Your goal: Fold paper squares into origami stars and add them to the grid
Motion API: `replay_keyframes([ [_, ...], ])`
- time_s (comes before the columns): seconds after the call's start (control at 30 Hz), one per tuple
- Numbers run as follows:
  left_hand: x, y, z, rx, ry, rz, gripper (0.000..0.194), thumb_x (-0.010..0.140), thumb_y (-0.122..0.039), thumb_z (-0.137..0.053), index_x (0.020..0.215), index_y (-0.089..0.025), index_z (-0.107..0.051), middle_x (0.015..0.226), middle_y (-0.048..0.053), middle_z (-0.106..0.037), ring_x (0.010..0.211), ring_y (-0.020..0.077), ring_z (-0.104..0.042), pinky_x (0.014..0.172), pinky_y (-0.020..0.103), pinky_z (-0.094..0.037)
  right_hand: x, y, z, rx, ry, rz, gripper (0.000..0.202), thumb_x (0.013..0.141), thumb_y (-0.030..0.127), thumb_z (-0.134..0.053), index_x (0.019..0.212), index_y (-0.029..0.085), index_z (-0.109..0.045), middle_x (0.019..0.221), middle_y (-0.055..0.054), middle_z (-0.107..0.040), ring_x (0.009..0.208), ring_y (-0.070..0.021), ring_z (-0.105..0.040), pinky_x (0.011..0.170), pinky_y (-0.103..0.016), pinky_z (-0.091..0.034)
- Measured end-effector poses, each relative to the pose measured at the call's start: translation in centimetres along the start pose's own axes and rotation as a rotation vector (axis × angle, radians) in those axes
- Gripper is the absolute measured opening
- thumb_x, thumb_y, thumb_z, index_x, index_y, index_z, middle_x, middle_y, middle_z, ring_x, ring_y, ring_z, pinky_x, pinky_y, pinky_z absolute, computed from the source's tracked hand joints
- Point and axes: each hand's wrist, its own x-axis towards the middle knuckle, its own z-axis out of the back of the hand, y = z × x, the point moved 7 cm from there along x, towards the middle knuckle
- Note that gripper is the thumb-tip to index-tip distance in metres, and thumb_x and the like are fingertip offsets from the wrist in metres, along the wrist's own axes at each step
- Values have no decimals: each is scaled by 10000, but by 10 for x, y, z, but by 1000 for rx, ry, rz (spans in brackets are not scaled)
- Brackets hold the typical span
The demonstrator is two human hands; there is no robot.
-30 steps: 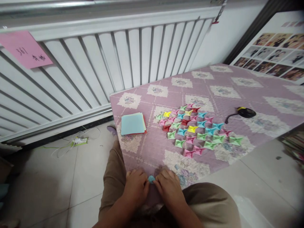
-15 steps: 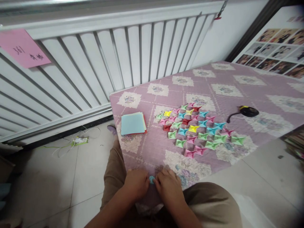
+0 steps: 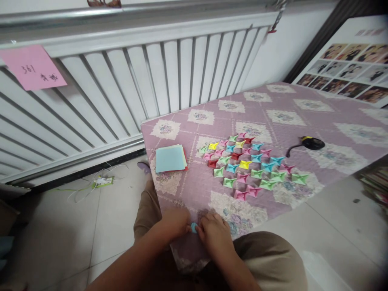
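Between my two hands at the table's near edge is a small piece of folded blue paper, mostly covered by fingers. My left hand closes on its left side. My right hand grips the right side, thumb and fingers drawn together. Beyond them, several small folded paper pieces in pink, green, blue, yellow and red stand in rows. A stack of square paper sheets, light blue on top with red below, lies to the left.
A purple flowered cloth covers the table. A black object with a curved stem lies at right. Behind runs a white radiator bearing a pink note. On the floor is a power strip with cords. A photo board stands back right.
My left forearm has swung outward and lower, its wrist turning. The right hand stays nearly in place, and the blue paper remains between both hands. The camera view has shifted slightly.
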Motion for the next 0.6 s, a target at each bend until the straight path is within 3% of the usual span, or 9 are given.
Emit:
replay_keyframes([
  [0.27,12,-4,1,91,52,-86,392,786,-497,-601,916,-149,-725,910,154,-713,857,307,-666,703,362,-503,1,1,2,26,55,-40,90,803,262,-619,738,218,-663,915,-63,-662,932,-255,-550,731,-341,-348],
  [0.47,16,-9,1,122,55,-59,389,744,-455,-676,916,-109,-724,905,190,-708,869,342,-663,705,397,-516,-2,-2,3,55,48,-59,78,799,265,-631,731,227,-641,890,-37,-655,923,-242,-546,739,-331,-336],
  [0.6,21,-8,-2,113,60,-93,357,715,-428,-712,887,-116,-728,892,191,-706,853,338,-662,707,401,-513,-8,-10,1,133,-26,-94,93,784,283,-659,719,240,-610,877,-16,-636,935,-242,-529,753,-335,-331],
])
